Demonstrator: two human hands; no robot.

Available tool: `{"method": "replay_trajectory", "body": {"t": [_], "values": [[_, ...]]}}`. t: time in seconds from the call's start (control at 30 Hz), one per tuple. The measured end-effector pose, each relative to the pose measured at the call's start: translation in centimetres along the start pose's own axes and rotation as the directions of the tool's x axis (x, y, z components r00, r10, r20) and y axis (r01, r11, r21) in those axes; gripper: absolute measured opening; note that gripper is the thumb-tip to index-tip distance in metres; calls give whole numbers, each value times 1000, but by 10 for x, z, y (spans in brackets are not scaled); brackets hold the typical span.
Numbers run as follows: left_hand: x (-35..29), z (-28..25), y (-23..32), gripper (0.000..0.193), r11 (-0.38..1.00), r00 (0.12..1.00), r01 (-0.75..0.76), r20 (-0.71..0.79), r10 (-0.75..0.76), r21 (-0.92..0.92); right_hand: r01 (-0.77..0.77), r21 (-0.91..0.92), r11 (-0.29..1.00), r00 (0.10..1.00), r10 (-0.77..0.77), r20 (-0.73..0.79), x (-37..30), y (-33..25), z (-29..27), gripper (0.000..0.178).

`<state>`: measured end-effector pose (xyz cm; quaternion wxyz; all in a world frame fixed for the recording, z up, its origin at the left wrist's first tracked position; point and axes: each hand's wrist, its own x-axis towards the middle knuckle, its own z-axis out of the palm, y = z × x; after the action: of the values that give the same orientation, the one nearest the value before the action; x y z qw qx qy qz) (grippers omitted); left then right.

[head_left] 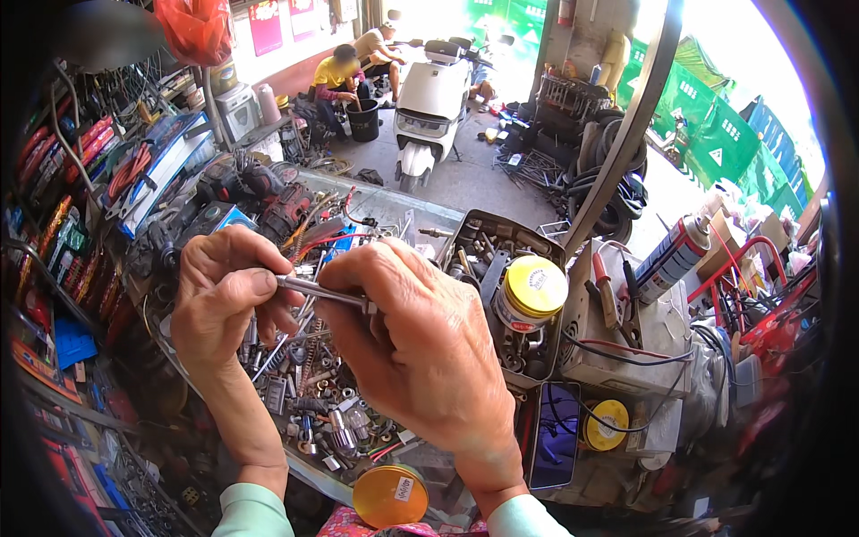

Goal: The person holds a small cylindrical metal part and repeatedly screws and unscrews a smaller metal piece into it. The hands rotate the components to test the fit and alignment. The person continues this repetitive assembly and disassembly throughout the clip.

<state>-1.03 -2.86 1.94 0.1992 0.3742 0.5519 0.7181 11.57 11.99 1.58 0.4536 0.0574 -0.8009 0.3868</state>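
A slim silver metal rod (315, 287) is held up over the cluttered bench. My left hand (217, 313) pinches its left end between thumb and forefinger. My right hand (431, 353) is closed around the other end, and its fingers hide that part. Whatever small piece may sit in the left pinch is covered. Below both hands lie loose nuts, bolts, springs and other small metal parts (344, 430). Right of my right hand, a metal box (465, 234) of tools and parts has a yellow-lidded tin (534, 288) on it.
A phone (556, 438) and another yellow lid (607, 424) are at the right. Pliers (608, 295) and a spray can (671, 259) rest on a grey box (582, 353). An orange-yellow round lid (391, 495) sits at the near edge. Beyond stand a white scooter (429, 98) and two people.
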Motion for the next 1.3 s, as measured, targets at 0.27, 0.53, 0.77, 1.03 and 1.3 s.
{"method": "replay_trajectory", "body": {"t": [0.27, 0.53, 0.77, 1.03, 1.3], "values": [[-2, 0, -1, 15, 999, 1000, -17, 12, 17, 35, -77, -156, 985, 978, 105, 182, -1, -3, -8, 12], [1, -2, -3, 16, 999, 1000, 3, 18, -2, -36, -54, -58, 997, 996, 58, 67, 0, -3, -2, 12], [0, -4, -4, 17, 998, 999, 16, 29, -14, -62, -83, -88, 993, 989, 93, 119, 0, -5, -7, 10], [0, -2, -3, 15, 997, 1000, 26, 9, -25, -68, -86, -132, 988, 988, 102, 119, 0, -7, -5, 12], [2, -4, -5, 16, 995, 999, 10, 37, -6, -104, -95, -52, 994, 995, 97, 36, 2, -10, 0, 19]]}}
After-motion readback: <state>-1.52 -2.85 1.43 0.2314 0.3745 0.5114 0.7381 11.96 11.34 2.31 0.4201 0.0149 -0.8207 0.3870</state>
